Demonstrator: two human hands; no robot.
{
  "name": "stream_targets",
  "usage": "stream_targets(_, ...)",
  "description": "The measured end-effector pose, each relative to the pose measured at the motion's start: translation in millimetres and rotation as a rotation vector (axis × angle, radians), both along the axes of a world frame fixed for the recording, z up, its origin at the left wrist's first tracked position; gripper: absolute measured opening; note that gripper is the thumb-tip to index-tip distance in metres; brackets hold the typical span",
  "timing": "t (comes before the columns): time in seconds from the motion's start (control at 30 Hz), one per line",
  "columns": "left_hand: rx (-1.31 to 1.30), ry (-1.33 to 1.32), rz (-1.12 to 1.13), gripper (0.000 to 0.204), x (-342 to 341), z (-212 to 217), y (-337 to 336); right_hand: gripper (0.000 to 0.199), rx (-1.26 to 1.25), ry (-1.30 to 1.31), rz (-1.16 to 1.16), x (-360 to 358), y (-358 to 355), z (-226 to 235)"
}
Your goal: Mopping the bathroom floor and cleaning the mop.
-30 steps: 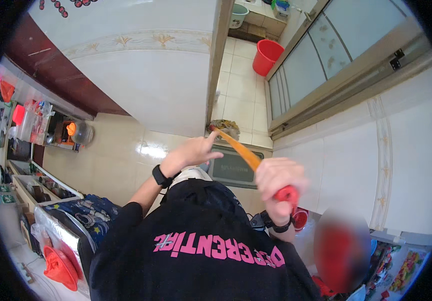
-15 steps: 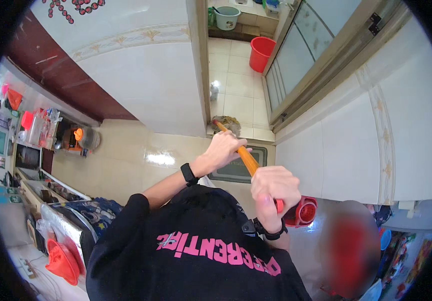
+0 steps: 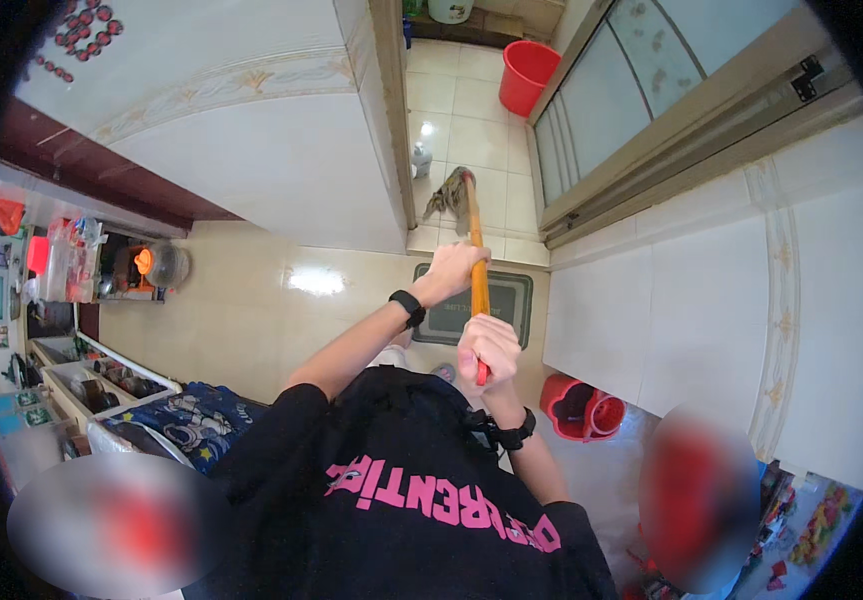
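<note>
Both my hands grip a mop (image 3: pixel 475 218) with an orange-yellow wooden handle. My left hand (image 3: pixel 454 271) is wrapped round the handle's middle, with a dark band on the wrist. Closer to my body, my right hand (image 3: pixel 489 349) is closed round the top end, where a red tip pokes out below the fist. The handle points away from me through the doorway. Its grey-brown cloth mop head (image 3: pixel 449 196) lies on the white tiles just past the threshold, trailing to the left.
Under the handle lies a dark green doormat (image 3: pixel 431 318). Beyond the doorway stand a red bucket (image 3: pixel 528 78) and a pale bucket (image 3: pixel 450 9). A glass-panelled door (image 3: pixel 641 90) is swung to the right. A red mop bucket (image 3: pixel 581 408) sits right of me; a blue patterned cloth (image 3: pixel 196 420) is at left.
The mop head has gone farther into the doorway room. Both hands have shifted, the right one leftward, so the handle now stands nearly straight ahead of me. My view has tilted slightly.
</note>
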State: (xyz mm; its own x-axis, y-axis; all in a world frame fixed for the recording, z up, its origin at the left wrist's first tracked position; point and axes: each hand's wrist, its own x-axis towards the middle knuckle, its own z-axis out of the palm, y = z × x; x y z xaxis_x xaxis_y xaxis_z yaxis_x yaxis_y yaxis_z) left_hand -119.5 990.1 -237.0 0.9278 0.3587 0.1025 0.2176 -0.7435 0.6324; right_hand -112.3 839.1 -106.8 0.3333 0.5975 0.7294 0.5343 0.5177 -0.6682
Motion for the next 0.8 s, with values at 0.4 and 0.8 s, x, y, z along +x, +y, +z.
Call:
stream_targets(0.4, -0.078, 0.036, -0.079, 0.029, 68, -31, 68, 0.022, -0.196, -0.044, -0.136, 64, 55, -25)
stream_targets(0.8, -0.313, 0.142, -0.021, 0.035, 103, -48, 97, 0.040, -0.529, -0.076, -0.643, 227, 58, -80)
